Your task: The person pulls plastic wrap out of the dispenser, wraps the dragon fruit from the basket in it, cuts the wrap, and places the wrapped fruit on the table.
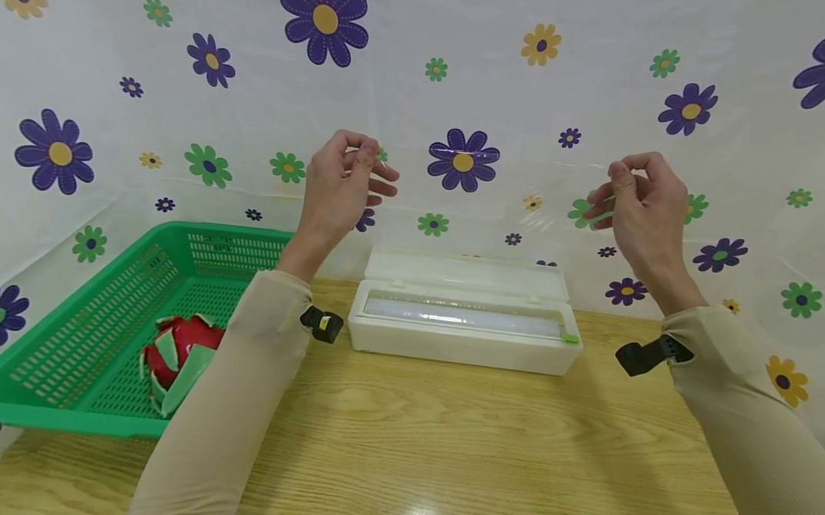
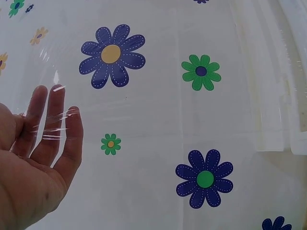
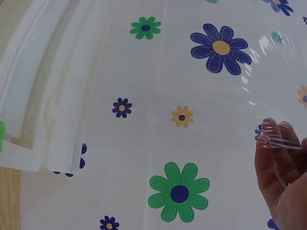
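Observation:
Stretched between both raised hands is a sheet of clear cling film [image 1: 464, 152], visible mainly by its glints. My left hand [image 1: 340, 179] pinches one upper corner between thumb and forefinger, its other fingers spread behind the film. At the opposite corner my right hand [image 1: 646, 205] pinches in the same way; creases run from the pinch in the right wrist view. Below and behind the hands, a white cling film dispenser [image 1: 460, 353] stands on the table with its lid [image 1: 467, 275] tilted back. Inside lies a film roll [image 1: 445, 313], and a green slide cutter [image 1: 570, 339] sits at the right end.
A green plastic basket [image 1: 66, 421] stands at the left, partly behind the left forearm. In it lies a red dragon fruit [image 1: 189, 338] with green scales. The wood-grain table [image 1: 460, 436] meets a flower-printed sheet [image 1: 409, 27] at the back.

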{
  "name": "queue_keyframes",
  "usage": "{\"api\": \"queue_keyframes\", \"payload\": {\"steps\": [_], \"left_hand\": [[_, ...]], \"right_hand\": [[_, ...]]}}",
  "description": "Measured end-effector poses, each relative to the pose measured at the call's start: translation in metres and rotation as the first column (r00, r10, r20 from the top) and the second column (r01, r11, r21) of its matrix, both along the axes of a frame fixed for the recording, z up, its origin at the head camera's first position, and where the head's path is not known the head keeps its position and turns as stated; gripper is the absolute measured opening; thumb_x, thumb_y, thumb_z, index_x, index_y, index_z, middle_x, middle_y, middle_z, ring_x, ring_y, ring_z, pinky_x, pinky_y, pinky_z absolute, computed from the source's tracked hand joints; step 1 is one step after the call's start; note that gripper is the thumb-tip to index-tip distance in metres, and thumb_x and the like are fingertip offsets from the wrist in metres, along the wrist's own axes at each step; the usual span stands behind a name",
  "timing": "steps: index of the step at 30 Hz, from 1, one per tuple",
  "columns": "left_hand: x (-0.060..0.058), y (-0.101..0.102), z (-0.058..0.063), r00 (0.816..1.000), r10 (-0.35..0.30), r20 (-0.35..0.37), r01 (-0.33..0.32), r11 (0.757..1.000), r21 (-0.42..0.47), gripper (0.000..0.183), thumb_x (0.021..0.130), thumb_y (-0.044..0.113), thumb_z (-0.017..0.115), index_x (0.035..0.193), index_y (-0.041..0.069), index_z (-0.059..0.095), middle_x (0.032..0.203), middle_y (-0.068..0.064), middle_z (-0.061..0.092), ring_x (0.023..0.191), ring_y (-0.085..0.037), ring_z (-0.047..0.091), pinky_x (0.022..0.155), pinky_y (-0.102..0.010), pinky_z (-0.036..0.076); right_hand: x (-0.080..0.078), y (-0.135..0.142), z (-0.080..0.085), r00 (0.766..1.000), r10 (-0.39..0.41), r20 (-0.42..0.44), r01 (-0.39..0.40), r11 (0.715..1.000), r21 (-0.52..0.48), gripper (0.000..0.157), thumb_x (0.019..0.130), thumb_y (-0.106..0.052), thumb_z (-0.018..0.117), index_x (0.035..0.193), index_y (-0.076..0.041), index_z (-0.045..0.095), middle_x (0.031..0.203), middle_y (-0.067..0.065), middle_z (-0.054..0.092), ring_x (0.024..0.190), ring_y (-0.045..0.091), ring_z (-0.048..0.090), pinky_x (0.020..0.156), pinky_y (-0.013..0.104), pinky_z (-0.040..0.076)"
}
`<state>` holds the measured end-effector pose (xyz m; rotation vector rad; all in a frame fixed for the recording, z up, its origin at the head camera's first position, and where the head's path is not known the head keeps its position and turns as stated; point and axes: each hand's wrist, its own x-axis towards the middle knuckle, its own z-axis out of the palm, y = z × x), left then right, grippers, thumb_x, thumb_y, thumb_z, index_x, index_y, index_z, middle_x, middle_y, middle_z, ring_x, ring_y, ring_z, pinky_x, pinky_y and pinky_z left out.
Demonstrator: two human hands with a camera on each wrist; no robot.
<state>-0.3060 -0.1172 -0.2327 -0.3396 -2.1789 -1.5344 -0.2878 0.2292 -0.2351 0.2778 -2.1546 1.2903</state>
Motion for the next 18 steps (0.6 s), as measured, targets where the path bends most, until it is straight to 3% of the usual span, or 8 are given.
{"api": "queue_keyframes", "payload": {"steps": [10, 18], "left_hand": [[-0.0002, -0.0024, 0.0038, 1.0, -0.009, -0.004, 0.009, 1.0, -0.002, 0.03, 0.109, 0.035, 0.045, 0.123, 0.011, 0.056, 0.106, -0.013, 0.078, 0.085, -0.017, 0.077, 0.078, -0.026, 0.062], [0.0005, -0.003, 0.0076, 1.0, -0.025, -0.015, 0.025, 1.0, 0.009, 0.031, 0.109, 0.036, 0.045, 0.123, 0.01, 0.057, 0.105, -0.013, 0.078, 0.084, -0.015, 0.077, 0.077, -0.025, 0.061]], "right_hand": [[-0.0013, -0.0024, 0.0047, 1.0, -0.021, -0.011, 0.021, 1.0, -0.004, 0.034, 0.108, -0.031, 0.049, 0.127, -0.005, 0.056, 0.079, -0.025, 0.065, 0.066, -0.005, 0.068, 0.068, 0.013, 0.056], [-0.0015, -0.0019, 0.0084, 1.0, -0.017, -0.015, 0.016, 0.999, -0.03, 0.026, 0.108, -0.03, 0.05, 0.122, -0.01, 0.058, 0.077, -0.023, 0.066, 0.063, -0.002, 0.068, 0.065, 0.014, 0.056]]}}
